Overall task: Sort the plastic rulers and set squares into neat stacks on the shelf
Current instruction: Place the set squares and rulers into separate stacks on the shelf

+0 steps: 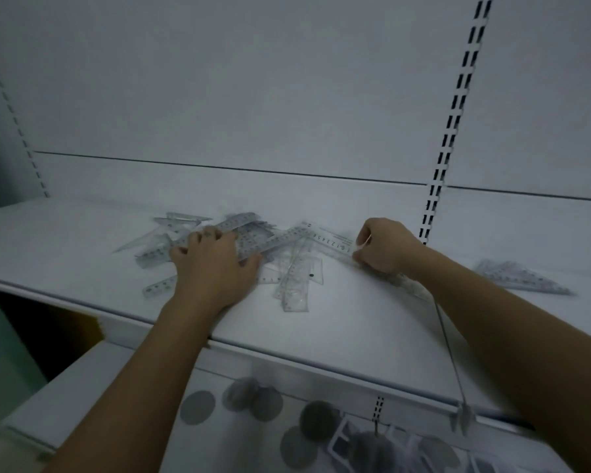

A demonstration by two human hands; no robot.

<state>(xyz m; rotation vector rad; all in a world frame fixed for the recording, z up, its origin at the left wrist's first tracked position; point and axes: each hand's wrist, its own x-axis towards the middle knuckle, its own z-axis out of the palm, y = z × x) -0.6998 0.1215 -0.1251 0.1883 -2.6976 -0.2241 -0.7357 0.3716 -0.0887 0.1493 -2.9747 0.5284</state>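
Two hands in ruler pile [253, 247] mid-shelf [82, 240]. Left hand [212, 264] splayed flat on heap, gripping nothing. Right hand [384, 245] fisted round clear ruler [331, 242] end. Small stack [522, 278] far right. Risk imo: yanking ruler drags slick pile apart, pieces slide off front edge.

Clear plastic rulers and set squares lie in a loose, overlapping pile [253, 247] mid-shelf [82, 240]. A small stack of set squares [522, 278] lies flat, well apart to the right.
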